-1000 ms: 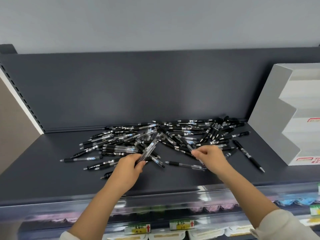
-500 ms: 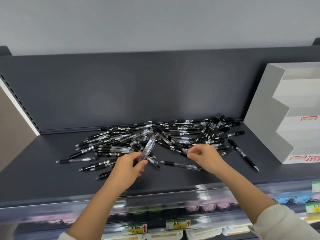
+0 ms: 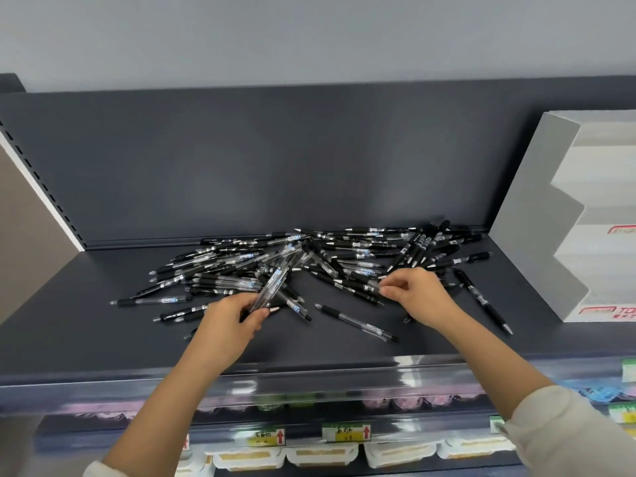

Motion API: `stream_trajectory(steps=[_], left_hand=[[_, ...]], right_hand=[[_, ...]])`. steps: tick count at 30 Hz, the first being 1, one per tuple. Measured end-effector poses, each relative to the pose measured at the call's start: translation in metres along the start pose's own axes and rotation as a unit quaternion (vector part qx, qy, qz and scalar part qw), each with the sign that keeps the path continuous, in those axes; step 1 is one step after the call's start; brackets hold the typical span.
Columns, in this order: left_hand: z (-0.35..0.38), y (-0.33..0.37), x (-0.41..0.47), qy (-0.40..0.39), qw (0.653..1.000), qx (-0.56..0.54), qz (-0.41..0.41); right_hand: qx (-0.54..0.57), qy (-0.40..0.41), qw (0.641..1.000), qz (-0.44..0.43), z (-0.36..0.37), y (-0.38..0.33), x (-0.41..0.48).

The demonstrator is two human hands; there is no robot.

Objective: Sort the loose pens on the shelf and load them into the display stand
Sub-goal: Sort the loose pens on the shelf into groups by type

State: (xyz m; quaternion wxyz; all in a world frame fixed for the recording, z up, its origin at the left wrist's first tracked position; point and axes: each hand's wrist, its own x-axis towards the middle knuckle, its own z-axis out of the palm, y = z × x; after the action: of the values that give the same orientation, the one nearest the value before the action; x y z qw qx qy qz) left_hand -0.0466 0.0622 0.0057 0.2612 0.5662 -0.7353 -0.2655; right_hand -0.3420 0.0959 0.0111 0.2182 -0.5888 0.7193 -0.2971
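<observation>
Loose pens (image 3: 309, 263) lie in a wide tangled heap on the dark grey shelf (image 3: 103, 339), mostly toward the back panel (image 3: 275, 160); black grips, clear barrels, pointing all ways; a tighter group of black ones leans together at the heap's back right. Left hand (image 3: 234, 321) sits at the heap's near left edge, fingers & thumb curled round a bundle (image 3: 272, 287) of several clear-barrelled pens; the bundle tilts up & away toward the heap's ctr, its lower ends hidden in the palm. Right hand (image 3: 418, 297) is at the near right edge, thumb & fingertips pinched on the end of an edge pen (image 3: 368, 288) lying w/ the rest; the back of the hand faces the camera, so the grip is partly hidden. Btwn the two hands a single pen (image 3: 354, 321) lies alone on bare shelf, apart from the heap; a stray pen (image 3: 481, 301) lies just right of the right hand, running toward the front. Display stand (image 3: 537, 218), white & grey w/ a stepped side & red print low on its front, stands at the shelf's far right, cut off by the frame edge, well apart from both hands; can't tell whether any pens are in it. A clear rail (image 3: 309, 376) runs along the shelf's front edge; below it, yellow price tags (image 3: 346, 432) w/ red arrows, then white trays (image 3: 320, 456).
</observation>
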Motion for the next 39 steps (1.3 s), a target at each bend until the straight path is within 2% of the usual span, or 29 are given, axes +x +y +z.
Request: stream_trajectory(steps=[3, 8, 15, 19, 24, 28, 30, 33, 35, 39], left_hand=[[0.002, 0.002, -0.002, 0.007, 1.0, 0.001, -0.007], [0.004, 0.008, -0.006, 0.011, 1.0, -0.005, -0.018], [-0.006, -0.002, -0.022, 0.041, 0.998, -0.004, -0.042], [-0.021, -0.017, -0.032, 0.072, 0.996, 0.016, -0.057], [-0.046, -0.042, -0.031, 0.106, 0.99, 0.019, -0.095], [-0.068, -0.065, -0.026, 0.13, 0.984, 0.014, -0.118], [-0.081, -0.081, -0.024, 0.137, 0.982, 0.012, -0.132], [-0.105, -0.108, -0.021, 0.15, 0.977, 0.027, -0.15], [-0.121, -0.128, -0.02, 0.159, 0.973, 0.041, -0.16], [-0.151, -0.167, -0.019, 0.153, 0.97, 0.087, -0.167]], right_hand=[[-0.001, -0.013, 1.0, -0.013, -0.001, -0.003, -0.002], [-0.065, -0.083, 0.994, -0.041, 0.026, -0.003, -0.01], [-0.185, -0.142, 0.972, -0.034, 0.026, -0.006, -0.008], [-0.208, -0.189, 0.96, -0.016, 0.032, -0.014, -0.002], [-0.227, -0.186, 0.956, -0.013, 0.037, -0.024, 0.003], [-0.282, -0.154, 0.947, -0.006, 0.013, -0.039, 0.004], [-0.303, -0.141, 0.942, -0.027, 0.001, -0.06, 0.003], [-0.264, -0.116, 0.953, -0.098, 0.016, -0.107, 0.002], [-0.249, -0.113, 0.946, -0.176, 0.051, -0.139, 0.005], [-0.252, -0.137, 0.909, -0.304, 0.151, -0.189, 0.011]])
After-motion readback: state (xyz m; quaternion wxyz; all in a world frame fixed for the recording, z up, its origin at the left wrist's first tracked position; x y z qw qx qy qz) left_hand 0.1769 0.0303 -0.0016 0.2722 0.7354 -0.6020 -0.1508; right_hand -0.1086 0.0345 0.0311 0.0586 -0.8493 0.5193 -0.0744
